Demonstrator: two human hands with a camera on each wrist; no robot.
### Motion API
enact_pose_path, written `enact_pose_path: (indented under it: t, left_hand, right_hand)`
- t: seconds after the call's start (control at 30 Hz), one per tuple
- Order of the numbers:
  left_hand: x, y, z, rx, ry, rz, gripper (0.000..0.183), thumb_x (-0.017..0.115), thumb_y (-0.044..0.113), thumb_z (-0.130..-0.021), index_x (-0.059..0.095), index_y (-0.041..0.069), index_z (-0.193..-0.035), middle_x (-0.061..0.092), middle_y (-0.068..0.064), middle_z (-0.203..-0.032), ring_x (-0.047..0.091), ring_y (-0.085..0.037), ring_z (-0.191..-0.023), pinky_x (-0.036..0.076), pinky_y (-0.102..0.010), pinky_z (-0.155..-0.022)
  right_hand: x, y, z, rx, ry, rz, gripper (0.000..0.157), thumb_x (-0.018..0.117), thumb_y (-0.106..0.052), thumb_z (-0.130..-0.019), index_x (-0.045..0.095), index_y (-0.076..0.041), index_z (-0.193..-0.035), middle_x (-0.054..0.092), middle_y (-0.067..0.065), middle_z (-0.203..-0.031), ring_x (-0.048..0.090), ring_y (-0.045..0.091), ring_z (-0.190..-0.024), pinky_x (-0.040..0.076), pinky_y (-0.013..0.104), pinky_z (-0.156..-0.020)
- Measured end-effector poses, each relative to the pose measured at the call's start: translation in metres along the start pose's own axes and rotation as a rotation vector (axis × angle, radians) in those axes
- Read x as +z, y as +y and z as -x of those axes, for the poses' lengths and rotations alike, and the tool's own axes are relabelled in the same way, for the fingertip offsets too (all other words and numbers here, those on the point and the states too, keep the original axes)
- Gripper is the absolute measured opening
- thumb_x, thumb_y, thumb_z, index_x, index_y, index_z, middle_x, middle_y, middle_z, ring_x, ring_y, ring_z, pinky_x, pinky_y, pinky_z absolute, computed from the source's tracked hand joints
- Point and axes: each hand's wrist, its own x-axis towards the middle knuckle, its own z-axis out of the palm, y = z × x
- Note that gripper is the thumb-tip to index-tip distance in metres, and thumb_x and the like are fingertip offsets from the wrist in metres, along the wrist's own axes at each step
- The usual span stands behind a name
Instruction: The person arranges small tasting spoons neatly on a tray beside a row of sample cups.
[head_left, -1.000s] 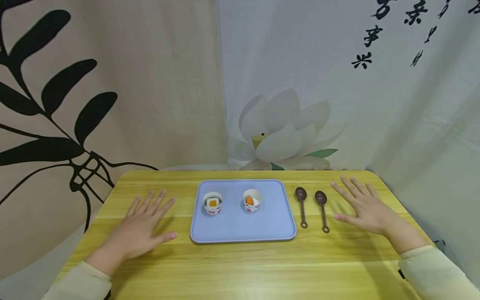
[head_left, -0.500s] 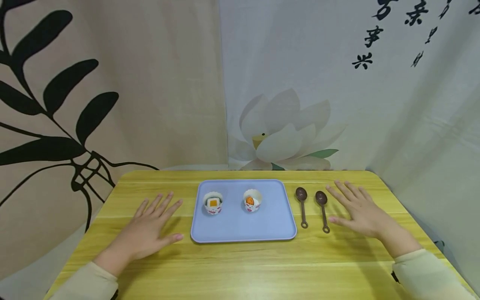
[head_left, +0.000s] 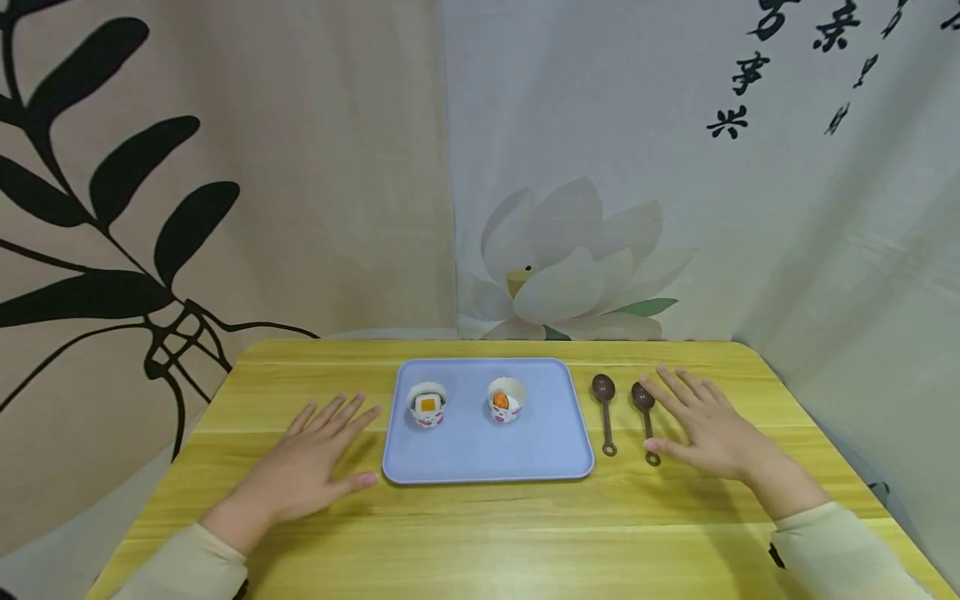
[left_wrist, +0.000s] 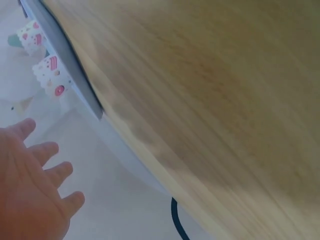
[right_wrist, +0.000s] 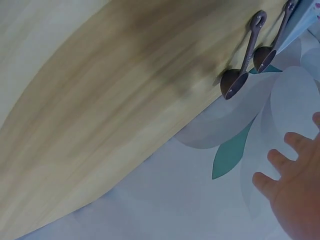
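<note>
My left hand (head_left: 303, 471), fingers spread and straight, hovers left of a pale blue tray (head_left: 487, 458) and holds nothing. On the tray stand two patterned paper cups. The left cup (head_left: 427, 418) contains a white square piece with a yellow top (head_left: 428, 403); the right cup (head_left: 506, 414) has an orange piece (head_left: 500, 401) and something white inside. To the tray's right lie two brown spoons, the nearer-to-tray spoon (head_left: 606, 412) and the right spoon (head_left: 647, 417). My right hand (head_left: 712, 437), fingers spread, is over the right spoon's edge, its thumb overlapping the handle in the head view.
Everything stands on a wooden table (head_left: 480, 542) with a yellowish grain. Behind it hangs a cloth backdrop (head_left: 360, 208) with printed leaves, a lotus flower and black characters.
Both hands have moved inward, the left one rightward toward the tray and the right one leftward to the right spoon. Tray, cups and spoons have stayed in place.
</note>
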Motion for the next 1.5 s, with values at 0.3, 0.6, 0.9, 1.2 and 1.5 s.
enact_pose_path:
  t: [0.3,0.6,0.9,1.2,1.5]
  left_hand:
    - [0.000,0.006,-0.002,0.016,0.006,0.016,0.084,0.054,0.065,-0.093,0.030,0.017,-0.159,0.021,-0.010,-0.164,0.022,-0.038,-0.149,0.009,-0.059,-0.120]
    - [0.002,0.016,-0.006,0.008,-0.005,0.047,0.082,0.055,0.062,-0.095,0.034,0.014,-0.157,0.025,-0.011,-0.163,0.026,-0.037,-0.148,0.013,-0.059,-0.120]
    - [0.004,0.026,-0.010,0.009,0.013,0.075,0.079,0.057,0.061,-0.095,0.041,0.010,-0.154,0.033,-0.017,-0.159,0.033,-0.040,-0.145,0.022,-0.058,-0.118]
    - [0.005,0.038,-0.016,0.000,0.044,0.106,0.077,0.055,0.063,-0.094,0.048,0.008,-0.149,0.036,-0.017,-0.158,0.037,-0.040,-0.142,0.028,-0.060,-0.115]
    - [0.008,0.043,-0.018,-0.050,0.053,0.084,0.080,0.055,0.064,-0.094,0.047,0.007,-0.149,0.038,-0.018,-0.157,0.039,-0.041,-0.141,0.030,-0.061,-0.113]
  right_hand:
    - [0.005,-0.011,-0.004,0.005,-0.035,-0.032,0.087,0.062,-0.056,-0.093,0.023,-0.020,-0.161,0.019,0.020,-0.164,0.017,0.047,-0.148,0.017,0.068,-0.113]
    - [0.010,-0.023,-0.007,0.001,-0.044,-0.036,0.087,0.061,-0.057,-0.093,0.023,-0.018,-0.161,0.020,0.020,-0.164,0.018,0.048,-0.147,0.018,0.068,-0.113]
    - [0.015,-0.032,-0.011,-0.005,-0.044,-0.046,0.086,0.061,-0.057,-0.094,0.029,-0.010,-0.158,0.024,0.022,-0.162,0.021,0.047,-0.147,0.021,0.066,-0.113]
    - [0.025,-0.042,-0.018,-0.027,-0.050,-0.051,0.085,0.057,-0.058,-0.096,0.027,-0.009,-0.159,0.023,0.021,-0.163,0.022,0.046,-0.147,0.021,0.063,-0.115]
    - [0.029,-0.051,-0.024,-0.037,-0.048,-0.069,0.085,0.059,-0.056,-0.095,0.028,-0.009,-0.158,0.026,0.020,-0.162,0.023,0.044,-0.147,0.020,0.062,-0.117]
